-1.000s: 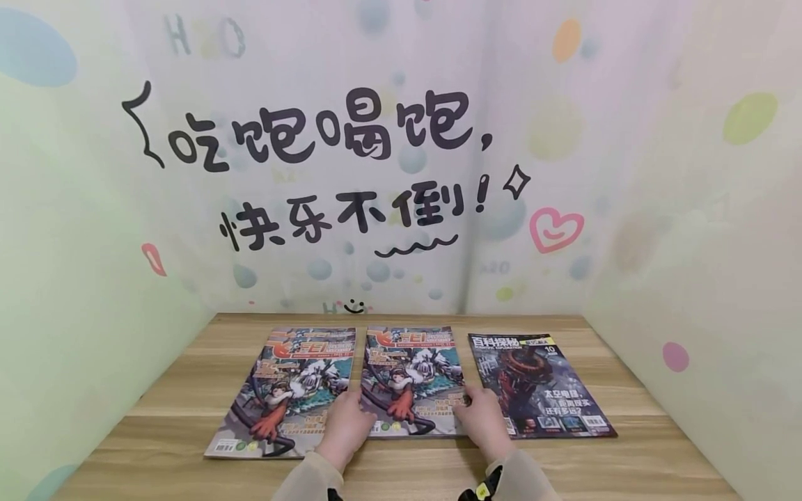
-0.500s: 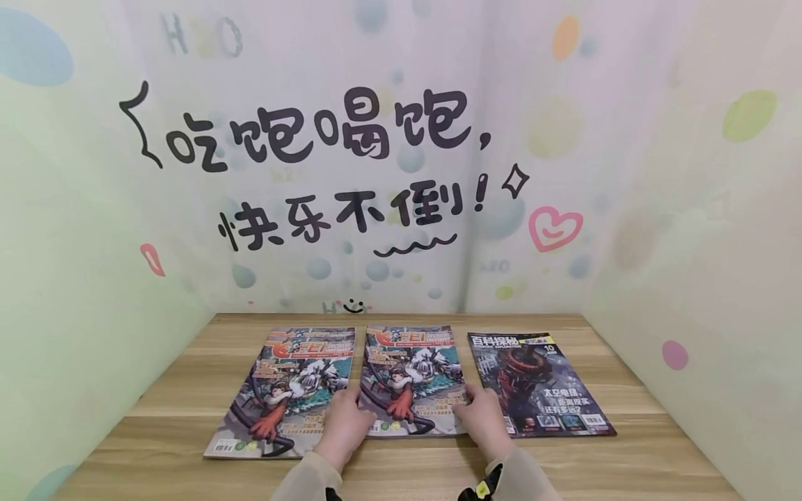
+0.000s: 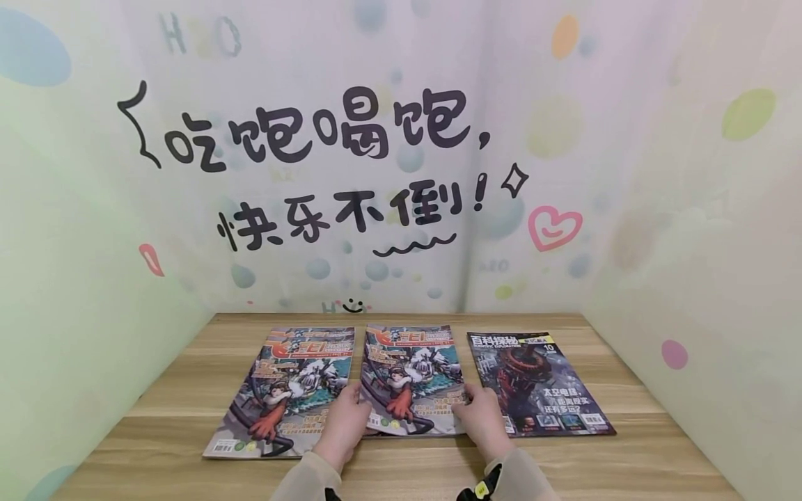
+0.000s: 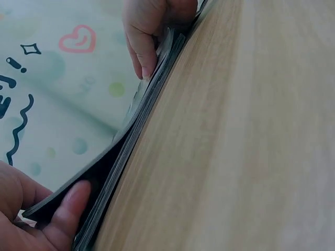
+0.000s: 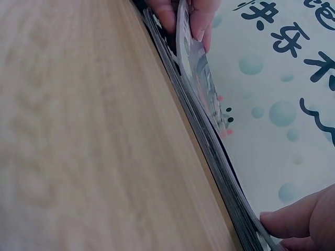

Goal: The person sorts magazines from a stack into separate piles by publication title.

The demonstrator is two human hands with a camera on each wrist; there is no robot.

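A comic-style magazine with a red-clad character lies in the middle of the table, between both hands. My left hand pinches its lower left corner; in the left wrist view that hand has a digit inside a dark gap, where the upper layer bends up from the layers beneath. Whether those layers are pages or another magazine, I cannot tell. At the lower right edge my right hand grips the magazine. The right wrist view has its thumb on top of the layered edge; some fingers are hidden.
Left of the hands lie overlapping magazines with the same cover. On the right is a dark science magazine, close to the right hand. The wooden table is enclosed by a printed back wall and side walls.
My left hand has shifted slightly left and up, raising the middle magazine's lower left corner a little. The right hand stays nearly still, and the magazines on either side have not moved.
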